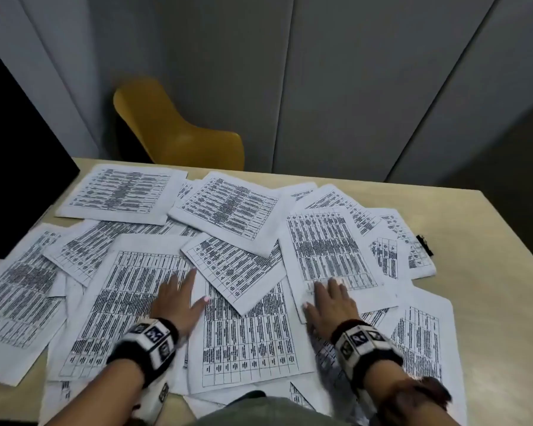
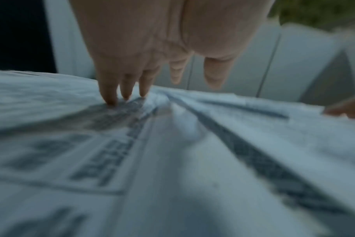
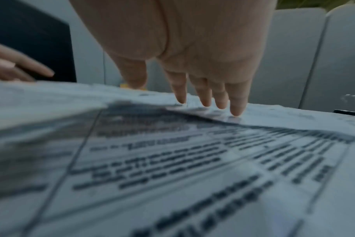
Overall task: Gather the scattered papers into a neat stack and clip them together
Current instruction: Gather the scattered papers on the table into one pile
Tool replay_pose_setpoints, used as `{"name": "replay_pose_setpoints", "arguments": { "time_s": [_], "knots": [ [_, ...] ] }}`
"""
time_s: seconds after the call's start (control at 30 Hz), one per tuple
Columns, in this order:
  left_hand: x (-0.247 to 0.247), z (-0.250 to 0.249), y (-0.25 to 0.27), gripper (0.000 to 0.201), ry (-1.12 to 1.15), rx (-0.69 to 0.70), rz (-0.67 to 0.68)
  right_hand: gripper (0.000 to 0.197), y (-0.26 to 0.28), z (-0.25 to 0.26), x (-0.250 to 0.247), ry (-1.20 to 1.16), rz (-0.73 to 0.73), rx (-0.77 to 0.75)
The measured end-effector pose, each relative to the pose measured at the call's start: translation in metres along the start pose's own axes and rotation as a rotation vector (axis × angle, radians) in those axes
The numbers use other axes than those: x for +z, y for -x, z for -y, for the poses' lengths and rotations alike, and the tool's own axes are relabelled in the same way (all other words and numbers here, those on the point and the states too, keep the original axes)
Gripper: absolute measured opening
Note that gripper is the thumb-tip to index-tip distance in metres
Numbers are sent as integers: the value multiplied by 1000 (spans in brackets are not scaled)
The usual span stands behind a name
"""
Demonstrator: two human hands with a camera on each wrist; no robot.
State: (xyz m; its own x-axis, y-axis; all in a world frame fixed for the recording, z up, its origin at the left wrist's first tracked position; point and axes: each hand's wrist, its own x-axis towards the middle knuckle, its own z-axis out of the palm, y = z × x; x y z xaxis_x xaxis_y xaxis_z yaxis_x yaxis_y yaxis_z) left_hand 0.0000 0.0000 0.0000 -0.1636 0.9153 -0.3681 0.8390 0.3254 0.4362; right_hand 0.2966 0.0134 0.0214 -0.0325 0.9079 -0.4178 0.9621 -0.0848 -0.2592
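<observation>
Pressing flat, splayed left hand [image 1: 179, 298] and right hand [image 1: 330, 302] on scattered printed sheets [image 1: 228, 207]; sweeping inward toward centre should gather them without creasing.

papers [image 1: 228, 210] overlap across the table [image 1: 490, 272]; clip [image 1: 424, 245] at their right edge.

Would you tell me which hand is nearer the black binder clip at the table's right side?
Right. The right hand lies flat on sheets nearer the binder clip; the left hand presses papers farther left.
</observation>
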Motion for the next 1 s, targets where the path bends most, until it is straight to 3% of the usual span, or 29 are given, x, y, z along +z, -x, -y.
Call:
{"name": "replay_pose_setpoints", "arguments": {
  "time_s": [0.1, 0.2, 0.3, 0.4, 0.47, 0.53, 0.67, 0.77, 0.83, 0.9, 1.0],
  "knots": [
    [15, -20, 3, 70, -199, 3, 140, 67, 9, 17, 14, 121, 94, -52],
    [26, -33, 23, 73, -199, 82, 203, 64, 31, 32, 24, 161, 151, -190],
    [21, -29, 34, 71, 90, 123, 60, 53, 31, 30, 15, 34, 42, -228],
    [6, -31, 27, 70, 579, 30, -115, 57, 10, 7, 3, -55, -112, -10],
    [-2, -36, 15, 73, 757, -122, -131, 65, -1, -7, 0, -8, -30, 147],
    [-2, -44, 9, 78, 823, -190, -122, 70, -3, -6, 4, 6, 59, 156],
    [11, -57, 11, 89, 837, -201, -62, 68, 19, 22, 11, 55, 165, -49],
    [18, -58, 16, 90, 725, -184, -51, 46, 22, 26, 9, -198, 31, -97],
    [19, -52, 19, 78, 720, -173, -62, 44, 13, 12, 2, -418, -127, 62],
    [16, -50, 23, 60, 731, -203, -34, 54, 5, -13, -10, -442, -251, 350],
    [15, -47, 29, 48, 761, -236, -4, 68, 6, -52, -26, -519, -287, 716]
  ]
}}
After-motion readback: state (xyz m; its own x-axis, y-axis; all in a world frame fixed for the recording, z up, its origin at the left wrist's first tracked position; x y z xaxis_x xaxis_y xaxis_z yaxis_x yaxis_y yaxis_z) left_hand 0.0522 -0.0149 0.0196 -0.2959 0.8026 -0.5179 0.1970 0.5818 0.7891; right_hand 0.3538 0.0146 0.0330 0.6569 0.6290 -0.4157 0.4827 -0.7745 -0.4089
